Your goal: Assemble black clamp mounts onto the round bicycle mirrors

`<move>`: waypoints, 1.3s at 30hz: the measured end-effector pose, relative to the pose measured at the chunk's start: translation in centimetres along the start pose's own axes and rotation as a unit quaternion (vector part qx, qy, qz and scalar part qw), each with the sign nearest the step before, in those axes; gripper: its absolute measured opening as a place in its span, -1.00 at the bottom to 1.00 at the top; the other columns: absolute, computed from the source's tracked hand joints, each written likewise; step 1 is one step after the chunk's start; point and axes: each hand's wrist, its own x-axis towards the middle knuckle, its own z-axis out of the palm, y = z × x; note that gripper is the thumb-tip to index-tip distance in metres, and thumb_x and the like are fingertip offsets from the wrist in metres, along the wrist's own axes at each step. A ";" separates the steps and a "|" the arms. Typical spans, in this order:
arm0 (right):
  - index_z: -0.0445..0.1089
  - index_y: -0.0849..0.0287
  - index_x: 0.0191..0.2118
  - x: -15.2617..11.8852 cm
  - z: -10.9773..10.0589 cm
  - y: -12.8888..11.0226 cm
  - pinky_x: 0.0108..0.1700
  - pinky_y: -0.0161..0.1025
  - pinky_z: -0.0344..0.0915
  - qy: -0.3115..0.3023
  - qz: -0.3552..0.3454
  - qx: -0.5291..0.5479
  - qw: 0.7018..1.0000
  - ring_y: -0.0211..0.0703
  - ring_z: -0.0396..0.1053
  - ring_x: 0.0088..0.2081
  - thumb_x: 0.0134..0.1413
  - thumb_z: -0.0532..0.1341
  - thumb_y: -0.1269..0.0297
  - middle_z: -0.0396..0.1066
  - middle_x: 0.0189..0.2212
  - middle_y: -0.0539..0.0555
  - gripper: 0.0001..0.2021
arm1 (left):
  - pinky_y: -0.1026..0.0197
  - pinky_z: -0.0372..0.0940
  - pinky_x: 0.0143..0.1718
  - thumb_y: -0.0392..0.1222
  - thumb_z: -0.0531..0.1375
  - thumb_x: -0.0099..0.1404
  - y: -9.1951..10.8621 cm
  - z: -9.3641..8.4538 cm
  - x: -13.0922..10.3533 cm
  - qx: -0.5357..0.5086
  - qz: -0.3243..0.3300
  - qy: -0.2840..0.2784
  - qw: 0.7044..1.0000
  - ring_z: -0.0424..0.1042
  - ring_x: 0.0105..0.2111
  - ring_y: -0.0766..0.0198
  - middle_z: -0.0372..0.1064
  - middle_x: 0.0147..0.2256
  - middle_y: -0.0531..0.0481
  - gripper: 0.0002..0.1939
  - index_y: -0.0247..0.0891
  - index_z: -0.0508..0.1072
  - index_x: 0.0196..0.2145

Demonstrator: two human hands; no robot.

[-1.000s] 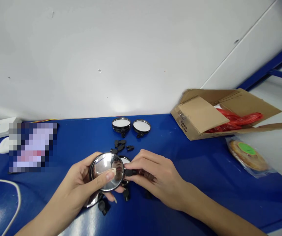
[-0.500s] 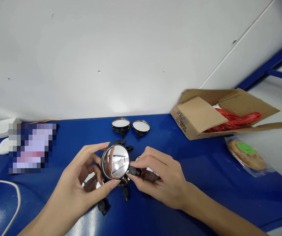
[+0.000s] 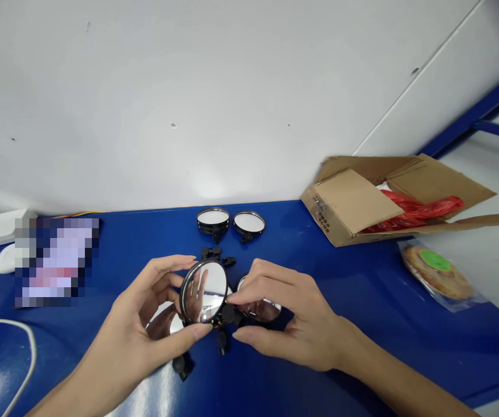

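Observation:
A round black-rimmed mirror [image 3: 204, 292] is held by its edge between the fingers and thumb of my left hand [image 3: 145, 315]. At the mirror's lower right is a black knob [image 3: 228, 314]. My right hand [image 3: 295, 313] is beside it, index fingertip at the rim near the knob, thumb lower and apart from it. Under and behind my hands lie another round mirror [image 3: 263, 310] on the right and one [image 3: 162, 320] on the left, partly hidden. Small black clamp pieces [image 3: 211, 253] lie just beyond the held mirror.
Two more round mirrors [image 3: 249, 223] stand near the wall on the blue table [image 3: 145, 231]. An open cardboard box [image 3: 353, 202] with red plastic and a wrapped round item [image 3: 440, 275] are at right. A white cable [image 3: 32, 347] and a blurred-out screen [image 3: 58, 260] are at left.
The held mirror has turned slightly and its knob has moved down and left. My right thumb has come away from the knob, opening the pinch of my right hand.

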 end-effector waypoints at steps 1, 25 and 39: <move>0.66 0.12 0.07 0.0 -0.1 0.0 -0.22 -0.19 0.48 -0.005 0.012 0.013 1.000 -0.14 0.49 -0.25 0.42 0.53 0.19 0.63 -0.25 0.08 -0.77 | 0.19 0.60 -0.10 0.06 0.66 0.25 0.0 -0.1 0.1 -0.009 0.006 -0.004 1.000 0.65 0.00 0.03 0.62 0.02 -0.08 -0.24 0.05 0.49 0.30; 0.11 -0.10 0.62 -0.2 0.1 0.0 0.52 0.18 0.29 -0.148 0.039 -0.028 0.988 0.19 0.27 0.48 0.16 0.68 0.02 0.24 0.57 0.26 0.08 | 0.00 0.72 0.05 -0.39 0.70 0.14 -0.5 -0.6 0.7 -0.147 0.004 -0.105 0.983 0.75 0.16 -0.21 0.53 0.40 -0.25 0.17 0.17 0.30 0.53; 0.10 -0.07 0.57 0.2 0.6 -1.0 0.41 0.18 0.19 -0.189 0.144 -0.106 0.966 0.25 0.31 0.32 -0.11 0.76 0.00 0.36 0.39 0.20 0.23 | 0.22 0.49 -0.22 0.00 0.32 0.62 -0.7 -1.1 0.0 0.205 0.177 0.080 0.959 0.45 -0.30 0.29 0.53 0.02 0.04 -0.50 0.19 0.37 0.42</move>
